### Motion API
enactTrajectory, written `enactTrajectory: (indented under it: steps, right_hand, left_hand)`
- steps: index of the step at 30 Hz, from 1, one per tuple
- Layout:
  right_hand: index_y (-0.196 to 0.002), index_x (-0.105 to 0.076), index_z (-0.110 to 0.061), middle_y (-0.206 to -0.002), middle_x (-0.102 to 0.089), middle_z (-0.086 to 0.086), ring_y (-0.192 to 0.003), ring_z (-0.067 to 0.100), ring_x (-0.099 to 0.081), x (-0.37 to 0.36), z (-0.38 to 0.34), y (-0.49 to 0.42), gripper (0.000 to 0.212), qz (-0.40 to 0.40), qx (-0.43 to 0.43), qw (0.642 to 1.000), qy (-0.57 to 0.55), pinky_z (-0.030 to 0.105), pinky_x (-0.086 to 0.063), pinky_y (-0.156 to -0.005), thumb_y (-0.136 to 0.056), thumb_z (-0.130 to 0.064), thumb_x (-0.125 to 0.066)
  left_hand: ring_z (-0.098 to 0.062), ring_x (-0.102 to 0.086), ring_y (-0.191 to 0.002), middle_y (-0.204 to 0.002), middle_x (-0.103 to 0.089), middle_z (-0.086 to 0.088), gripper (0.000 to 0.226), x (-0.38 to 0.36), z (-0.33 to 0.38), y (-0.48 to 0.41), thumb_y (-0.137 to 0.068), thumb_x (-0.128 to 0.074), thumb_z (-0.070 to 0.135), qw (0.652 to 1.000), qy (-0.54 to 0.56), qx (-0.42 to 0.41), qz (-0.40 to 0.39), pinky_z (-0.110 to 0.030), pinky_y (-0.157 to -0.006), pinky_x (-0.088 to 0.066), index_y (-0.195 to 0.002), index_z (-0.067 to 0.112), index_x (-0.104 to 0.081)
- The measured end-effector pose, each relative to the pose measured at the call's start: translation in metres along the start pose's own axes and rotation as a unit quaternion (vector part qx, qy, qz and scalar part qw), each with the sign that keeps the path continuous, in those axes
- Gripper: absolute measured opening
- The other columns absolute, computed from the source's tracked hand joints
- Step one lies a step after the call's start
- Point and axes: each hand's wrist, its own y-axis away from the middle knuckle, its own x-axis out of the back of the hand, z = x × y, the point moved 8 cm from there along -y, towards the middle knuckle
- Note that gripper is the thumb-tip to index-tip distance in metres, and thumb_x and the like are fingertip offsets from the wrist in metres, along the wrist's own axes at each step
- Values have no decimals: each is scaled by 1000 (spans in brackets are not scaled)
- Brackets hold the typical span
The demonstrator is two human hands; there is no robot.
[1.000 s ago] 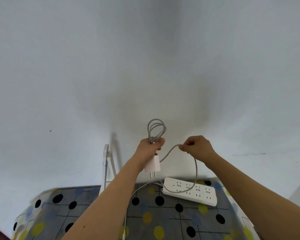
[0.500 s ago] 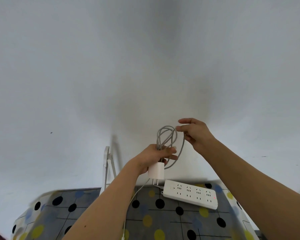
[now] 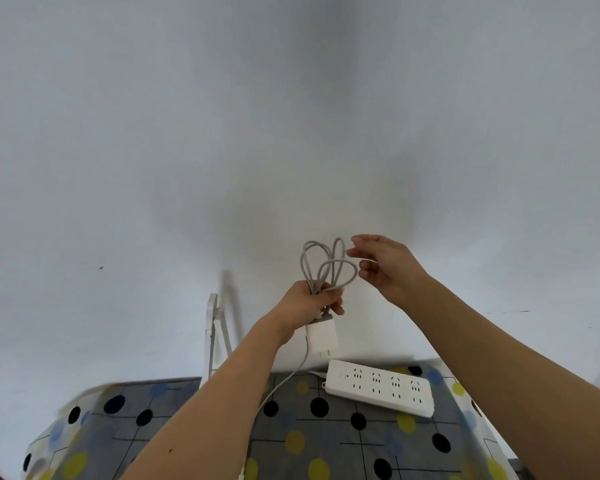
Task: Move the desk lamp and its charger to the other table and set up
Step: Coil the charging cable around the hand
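Observation:
My left hand (image 3: pixel 310 306) is raised over the table and grips the white charger (image 3: pixel 321 337), whose plug prongs point down, together with the bunched loops of its grey cable (image 3: pixel 326 268) that stand up above the fist. One strand of the cable (image 3: pixel 284 382) hangs from the charger down past my left forearm. My right hand (image 3: pixel 387 266) hovers just right of the loops with fingers spread, holding nothing. The white desk lamp (image 3: pixel 212 337) shows only as thin bars against the wall, behind my left arm.
A white power strip (image 3: pixel 378 388) with a red light lies on the table (image 3: pixel 326 441), which wears a grey cloth with black, yellow and blue dots. A plain white wall rises directly behind the table.
My right hand wound the loose cable into another loop at the bundle, then let go and opened. My left hand kept the charger and gathered the new loop.

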Motion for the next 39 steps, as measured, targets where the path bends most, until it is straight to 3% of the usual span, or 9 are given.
enactTrajectory:
  steps: [7,12,15,19,24,27,33,36,39]
  right_hand:
    - [-99,-69,-7,-81,-68,11,-49,13,-46,25,50,3,18,10,-69,986,151,22,-44,-46,-86,2,-60]
    - [-101,-68,-19,-80,-64,5,-58,13,-51,10,88,14,33,-76,-91,944,308,22,-41,-49,-76,2,-67]
    - [-96,-62,-23,-85,-62,0,-57,12,-53,-5,100,17,31,-121,-72,928,345,20,-40,-46,-76,-1,-71]
    - [-89,-66,-21,-83,-65,-4,-57,12,-56,-15,107,17,7,-136,-34,914,381,22,-41,-47,-83,-24,-70]
    - [-89,-71,-14,-71,-59,0,-64,15,-60,-1,112,12,42,-103,-13,855,508,28,-48,-61,-86,-54,-57]
    - [-91,-70,-7,-62,-53,-1,-62,16,-52,14,111,9,58,-66,-1,825,561,30,-42,-63,-86,-62,-51]
    - [-55,-43,-20,-60,-51,-4,-60,16,-53,39,89,10,63,34,41,732,679,26,-36,-56,-84,-76,-35]
    - [-53,-42,-21,-63,-48,-4,-65,20,-55,46,75,8,65,61,65,724,684,27,-37,-58,-84,-76,-32]
    - [-55,-47,-18,-61,-53,-3,-64,21,-56,46,62,5,64,83,83,745,656,27,-37,-55,-85,-75,-37]
  left_hand:
    - [-8,-58,-77,-90,-76,4,31,16,13,-1,-97,-51,34,998,36,-22,37,-26,-70,-44,-72,20,-64]
    - [-23,-69,-90,-74,-70,-3,26,10,22,-3,-98,-50,25,987,156,-24,4,-44,-86,-52,-79,13,-62]
    - [-21,-69,-73,-66,-63,-3,22,7,27,0,-98,-51,23,973,229,-20,-8,-40,-76,-58,-83,9,-60]
    - [-15,-60,-58,-63,-57,-1,18,11,27,5,-97,-54,21,968,249,-10,14,-34,-62,-58,-85,9,-60]
    - [-13,-53,-50,-60,-53,0,16,23,21,10,-95,-58,22,966,255,-9,36,-26,-50,-49,-83,11,-59]
    - [-12,-53,-49,-58,-53,2,14,30,15,11,-88,-67,22,972,227,0,54,-25,-50,-48,-82,13,-58]
    - [-12,-53,-49,-69,-62,-3,14,34,4,13,-82,-74,20,983,170,19,62,-25,-48,-49,-87,12,-63]
    - [-12,-55,-49,-90,-74,-7,18,32,3,13,-84,-72,21,991,123,19,58,-23,-47,-50,-98,10,-68]
    - [-11,-59,-49,-102,-74,-8,24,29,3,11,-82,-74,22,994,88,19,60,-22,-48,-52,-104,11,-69]
